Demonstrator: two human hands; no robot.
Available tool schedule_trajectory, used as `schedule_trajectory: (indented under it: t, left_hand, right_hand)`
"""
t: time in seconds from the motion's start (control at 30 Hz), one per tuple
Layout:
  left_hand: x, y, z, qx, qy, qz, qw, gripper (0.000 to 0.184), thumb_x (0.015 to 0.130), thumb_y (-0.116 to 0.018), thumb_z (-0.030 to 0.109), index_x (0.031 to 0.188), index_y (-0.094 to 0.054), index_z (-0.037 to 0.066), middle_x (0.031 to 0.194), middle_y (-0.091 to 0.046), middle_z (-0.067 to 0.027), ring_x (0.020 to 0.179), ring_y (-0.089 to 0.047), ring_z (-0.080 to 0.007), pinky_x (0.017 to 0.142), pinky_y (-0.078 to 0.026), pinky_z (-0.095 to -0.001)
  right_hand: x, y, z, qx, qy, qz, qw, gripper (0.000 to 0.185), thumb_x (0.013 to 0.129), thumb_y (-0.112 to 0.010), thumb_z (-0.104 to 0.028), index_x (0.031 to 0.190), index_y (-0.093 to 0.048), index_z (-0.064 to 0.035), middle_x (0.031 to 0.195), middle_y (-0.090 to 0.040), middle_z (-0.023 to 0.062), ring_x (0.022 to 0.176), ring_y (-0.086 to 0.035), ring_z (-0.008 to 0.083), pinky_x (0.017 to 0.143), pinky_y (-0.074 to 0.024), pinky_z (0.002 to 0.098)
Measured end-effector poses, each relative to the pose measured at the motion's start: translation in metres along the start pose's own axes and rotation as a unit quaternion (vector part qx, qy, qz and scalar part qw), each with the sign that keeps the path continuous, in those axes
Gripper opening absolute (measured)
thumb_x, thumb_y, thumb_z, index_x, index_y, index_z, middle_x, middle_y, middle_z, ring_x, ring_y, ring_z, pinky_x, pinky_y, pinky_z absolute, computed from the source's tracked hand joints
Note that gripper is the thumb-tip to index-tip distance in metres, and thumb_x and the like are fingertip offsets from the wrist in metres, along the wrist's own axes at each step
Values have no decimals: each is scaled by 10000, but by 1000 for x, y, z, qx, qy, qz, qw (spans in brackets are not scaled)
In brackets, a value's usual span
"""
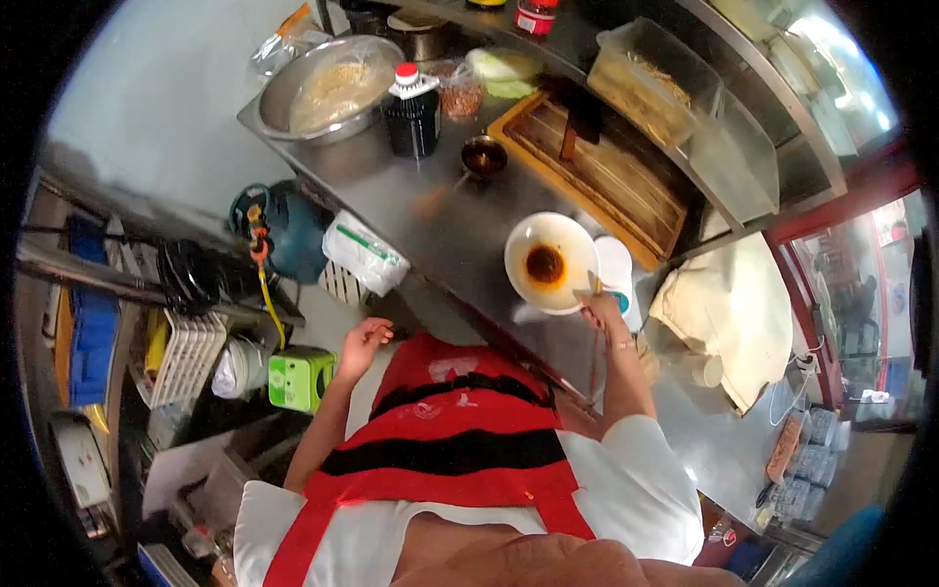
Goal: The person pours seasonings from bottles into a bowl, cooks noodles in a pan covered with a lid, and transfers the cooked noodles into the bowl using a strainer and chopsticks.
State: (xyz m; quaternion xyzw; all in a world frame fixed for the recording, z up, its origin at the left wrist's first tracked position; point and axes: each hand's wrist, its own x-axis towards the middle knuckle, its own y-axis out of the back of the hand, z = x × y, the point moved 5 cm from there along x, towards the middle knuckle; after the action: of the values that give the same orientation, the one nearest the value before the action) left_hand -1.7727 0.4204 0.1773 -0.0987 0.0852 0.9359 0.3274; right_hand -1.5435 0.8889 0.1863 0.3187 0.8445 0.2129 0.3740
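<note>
On the metal counter point(460, 249), in front of the person and toward the right, 1 white bowl point(529, 238) is standing with a pool of dark liquid point(545, 264) in its bottom. The bowl is lying directly ahead of the fingers of the right hand point(606, 315), which are meeting its near right edge. Those fingers are curling inward, drawn close together; from where I am standing, I cannot tell whether they are clamping the rim or a thin handle that is showing there. On the far right side of the bowl, 1 white container point(613, 256) is sitting just beside it.

The left hand point(365, 342) is hanging in the air off the counter's edge, well apart from the bowl. Its fingers are bending loosely and standing partly open. Just ahead of it, 1 white package point(364, 252) is lying near the counter.

Beyond the bowl, 1 small metal cup point(484, 157) is holding dark liquid, and 1 wooden board point(626, 196) is lying to its right.
</note>
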Motion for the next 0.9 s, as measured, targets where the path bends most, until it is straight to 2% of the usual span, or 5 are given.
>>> schedule_trajectory:
  t: [0.23, 0.37, 0.5, 0.53, 0.9]
  left_hand:
    - [172, 74, -7, 337, -100, -52, 935, 186, 820, -623, 119, 988, -617, 39, 953, -624, -191, 866, -606, -389, 743, -500, -432]
    - [267, 95, 48, 489, -123, -102, 857, 261, 782, -650, 137, 1010, -591, 25, 1058, -578, -234, 921, -595, -392, 757, -499, -455]
    - [336, 117, 33, 540, -63, -101, 833, 340, 778, -660, 164, 1073, -599, 7, 1100, -569, -234, 976, -593, -371, 814, -500, -441]
    - [355, 120, -5, 581, -62, -138, 800, 392, 778, -667, 185, 1115, -590, -1, 1142, -562, -230, 1038, -569, -364, 867, -483, -434]
    - [388, 100, -59, 676, -79, -240, 692, 426, 840, -567, 220, 1200, -566, -7, 1241, -528, -217, 1142, -516, -355, 913, -424, -492]
  right_hand:
    - [-19, 46, -218, -150, 250, 228, 929, 231, 906, -551, -137, 1003, -619, 61, 580, -607, 152, 472, -596, 212, 461, -466, 333]
    - [-25, 60, -436, -45, 362, 276, 889, 282, 888, -543, -126, 1140, -548, -1, 1050, -600, 266, 974, -595, 392, 829, -464, 399]
    - [66, 45, -584, 41, 401, 302, 864, 283, 887, -583, -241, 1039, -611, -4, 943, -639, 239, 916, -618, 383, 773, -474, 400]
    - [102, 41, -605, 64, 410, 297, 860, 252, 903, -582, -216, 1010, -608, 10, 742, -621, 53, 521, -529, 111, 489, -424, 276]
    - [324, 69, -700, 74, 230, 353, 904, 336, 832, -687, -302, 763, -595, 14, 588, -573, 97, 435, -479, 169, 409, -362, 343]
